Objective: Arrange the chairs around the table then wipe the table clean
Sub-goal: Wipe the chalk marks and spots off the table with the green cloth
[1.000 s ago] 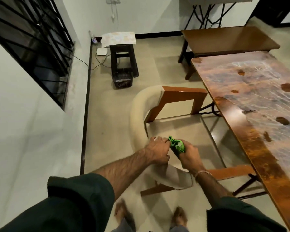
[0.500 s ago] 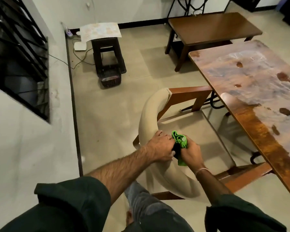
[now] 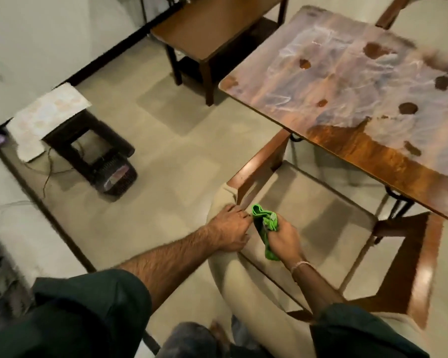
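Beside the stained table (image 3: 360, 161), left fingers (image 3: 239, 215) round the chair back (image 3: 243, 280), right fingers (image 3: 276, 237) round a green cloth (image 3: 263, 218)

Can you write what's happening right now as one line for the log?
step: arranging | left hand: grips chair back | right hand: holds green cloth | table: stained, unwiped

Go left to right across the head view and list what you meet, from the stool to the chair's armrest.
Paper-topped stool → left hand → green cloth → right hand → chair's rightmost armrest.
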